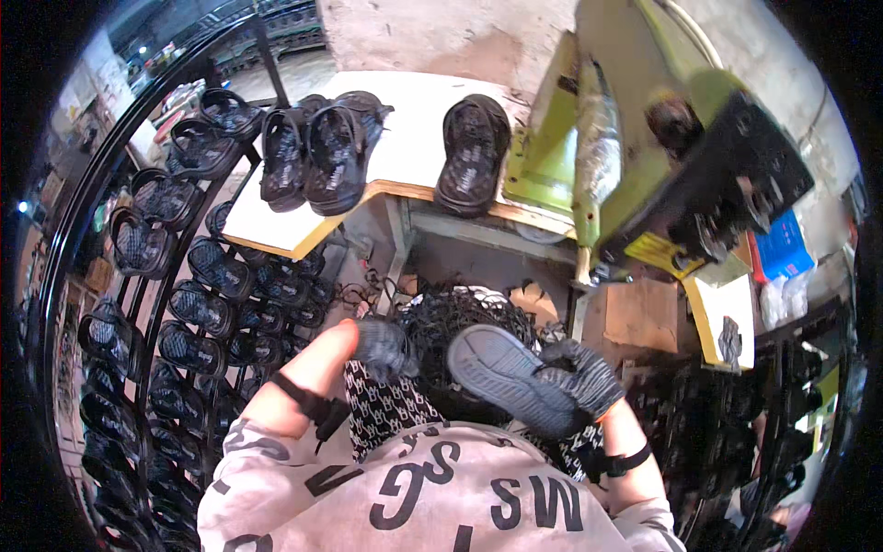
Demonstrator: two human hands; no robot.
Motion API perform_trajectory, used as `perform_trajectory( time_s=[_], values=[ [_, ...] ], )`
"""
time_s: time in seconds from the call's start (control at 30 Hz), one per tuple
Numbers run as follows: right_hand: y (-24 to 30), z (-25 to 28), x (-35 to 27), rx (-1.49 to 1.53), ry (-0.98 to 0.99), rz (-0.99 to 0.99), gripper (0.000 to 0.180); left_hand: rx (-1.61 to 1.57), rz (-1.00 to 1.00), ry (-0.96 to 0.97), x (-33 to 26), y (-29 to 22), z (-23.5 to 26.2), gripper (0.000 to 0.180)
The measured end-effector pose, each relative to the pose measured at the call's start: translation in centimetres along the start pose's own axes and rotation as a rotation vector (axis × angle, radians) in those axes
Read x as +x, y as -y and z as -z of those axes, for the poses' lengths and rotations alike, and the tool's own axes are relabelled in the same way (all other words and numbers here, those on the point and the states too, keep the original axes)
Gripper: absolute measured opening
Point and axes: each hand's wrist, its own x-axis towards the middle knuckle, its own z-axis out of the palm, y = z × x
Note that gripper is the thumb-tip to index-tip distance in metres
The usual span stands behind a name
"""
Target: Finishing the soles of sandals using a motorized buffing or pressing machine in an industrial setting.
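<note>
Pinched at its right side by the right hand (583,375), which reaches in bent at the wrist in a dark grey knitted glove, a grey, elongated rubber sandal sole (501,368) is held tilted before the waist. The left hand (379,348), gloved alike, is curled to its left; whether it pinches anything I cannot tell. The sole shows a rounded far end, darker rim and fine grooves. Just beyond lies a tangled heap of thin black strips (469,308). Farther off, black strapped sandals (472,156) rest on a white, wood-edged tabletop (409,138), left of a green metal machine (543,170); more fill a black metal rack (267,60) at left
</note>
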Motion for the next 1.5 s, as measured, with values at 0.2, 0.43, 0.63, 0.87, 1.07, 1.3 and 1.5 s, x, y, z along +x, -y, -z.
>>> perform_trajectory(
  time_s=[0.2, 0.43, 0.63, 0.87, 1.07, 1.3, 1.5],
  values=[
    [9.2, -7.1, 6.6, 0.32, -0.013, 0.305, 0.035, -0.196, -0.474, -0.666, -8.2, -11.1, -1.9, 0.054],
    [15.5, -11.1, 11.8, 0.151, -0.384, 0.608, 0.052, 0.744, -0.628, -1.238, -12.7, -14.9, -0.1, 0.045],
    [19.1, -10.6, 14.8, 0.607, 0.245, 0.139, 0.042, 1.083, -0.52, -1.38, -11.1, -13.7, 4.0, 0.039],
    [16.9, -12.9, 25.4, 1.34, -0.008, -0.216, 0.049, 0.526, -0.548, -1.325, -6.7, -10.2, 2.0, 0.032],
    [14.9, -12.8, 17.1, 1.145, 0.536, -0.155, 0.056, 0.151, -0.669, -1.101, -5.5, -9.9, 0.3, 0.024],
    [11.4, -10.2, 9.2, 0.465, 0.245, -0.101, 0.037, 0.106, -0.713, -0.858, -4.2, -12.3, 0.2, 0.026],
    [0.1, -6.0, 9.6, 0.189, -0.256, -0.089, 0.03, 0.845, -0.301, -1.599, -6.0, -11.0, 8.5, 0.043]
  ],
)
